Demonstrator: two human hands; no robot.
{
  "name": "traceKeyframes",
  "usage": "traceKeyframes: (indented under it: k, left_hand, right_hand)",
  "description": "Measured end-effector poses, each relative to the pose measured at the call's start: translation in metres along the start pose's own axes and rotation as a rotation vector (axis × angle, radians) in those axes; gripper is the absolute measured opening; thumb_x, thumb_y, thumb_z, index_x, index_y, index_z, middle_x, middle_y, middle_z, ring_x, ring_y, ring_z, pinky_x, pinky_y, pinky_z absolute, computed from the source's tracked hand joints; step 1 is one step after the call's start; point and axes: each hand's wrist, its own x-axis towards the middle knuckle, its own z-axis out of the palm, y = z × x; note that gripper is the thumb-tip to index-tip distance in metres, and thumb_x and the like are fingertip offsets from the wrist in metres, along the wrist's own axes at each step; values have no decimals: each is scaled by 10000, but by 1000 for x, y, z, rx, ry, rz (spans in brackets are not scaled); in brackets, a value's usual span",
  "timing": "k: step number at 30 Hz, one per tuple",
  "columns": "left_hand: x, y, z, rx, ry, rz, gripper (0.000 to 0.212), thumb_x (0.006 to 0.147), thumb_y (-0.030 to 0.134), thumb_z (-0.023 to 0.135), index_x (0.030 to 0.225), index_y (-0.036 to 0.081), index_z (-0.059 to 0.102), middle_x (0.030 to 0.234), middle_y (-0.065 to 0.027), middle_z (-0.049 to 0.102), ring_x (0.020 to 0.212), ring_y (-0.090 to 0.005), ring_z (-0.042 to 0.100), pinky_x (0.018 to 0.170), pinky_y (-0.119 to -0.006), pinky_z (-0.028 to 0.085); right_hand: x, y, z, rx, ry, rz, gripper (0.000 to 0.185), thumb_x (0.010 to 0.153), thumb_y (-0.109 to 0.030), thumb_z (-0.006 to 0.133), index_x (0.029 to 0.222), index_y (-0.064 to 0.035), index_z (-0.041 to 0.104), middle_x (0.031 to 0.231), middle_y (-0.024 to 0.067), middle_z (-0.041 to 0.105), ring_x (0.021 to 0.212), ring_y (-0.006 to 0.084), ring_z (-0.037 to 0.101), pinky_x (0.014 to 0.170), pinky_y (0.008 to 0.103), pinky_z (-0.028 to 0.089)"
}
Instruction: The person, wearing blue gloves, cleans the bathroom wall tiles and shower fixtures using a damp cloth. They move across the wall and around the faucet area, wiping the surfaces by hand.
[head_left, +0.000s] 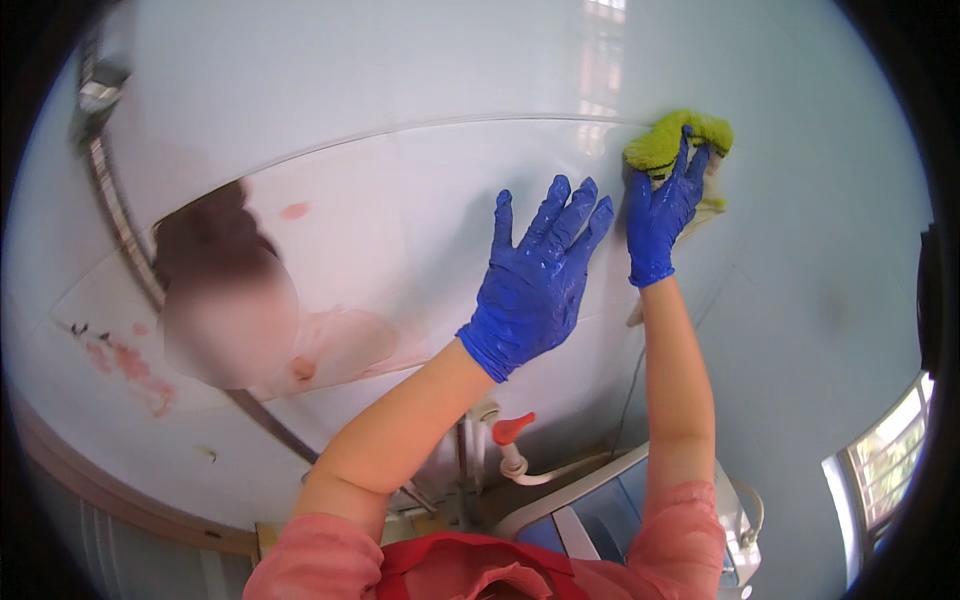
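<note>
My right hand (664, 202), in a blue rubber-like glove, presses a fluffy yellow-green cleaning cloth (679, 139) against the glossy tiled wall near the corner. A paler part of the cloth hangs below and behind the fingers. To the left of it, my left hand (544, 277), gloved in blue too, is raised in front of the wall tiles (450, 195) with its fingers spread and nothing in it. Whether its fingertips touch the wall cannot be told. Both gloves look wet.
Below my hands are a red-handled valve (514, 429) on white piping and a washing machine (600, 510). A metal rail (124, 217) runs down the left. A barred window (885, 457) is at lower right. The wall bears a printed picture.
</note>
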Motion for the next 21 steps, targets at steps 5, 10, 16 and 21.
traceKeyframes:
  k: [5,10,16,21]
  left_hand:
    - [-56,-13,-62,20,90,-157,649,838,92,489,1474,120,361,1512,-166,323,1415,-344,280,1096,-637,112]
    - [-114,-26,-122,44,109,-166,652,823,86,494,1465,110,379,1494,-182,340,1394,-366,303,1107,-607,132]
    - [-170,-25,-188,-21,69,-170,646,797,67,480,1440,84,420,1471,-125,400,1353,-322,384,1093,-515,237]
    - [-218,-31,-224,-20,69,-179,534,817,34,509,1348,74,542,1397,-199,458,1286,-369,439,1077,-498,291]
  right_hand:
    - [-6,-130,12,37,-125,-347,819,698,-202,742,1449,-189,414,1481,272,300,1342,461,294,1090,527,249]
    - [-23,-236,27,-54,-212,-504,809,684,-292,744,1425,-354,426,1501,185,318,1324,461,312,1032,597,281]
    - [-49,-323,25,22,-303,-709,811,650,-266,766,1390,-385,456,1460,125,364,1338,437,304,1013,635,278]
    - [-106,-342,19,-14,-418,-837,813,637,-182,750,1371,-395,473,1386,57,439,1312,367,360,978,632,327]
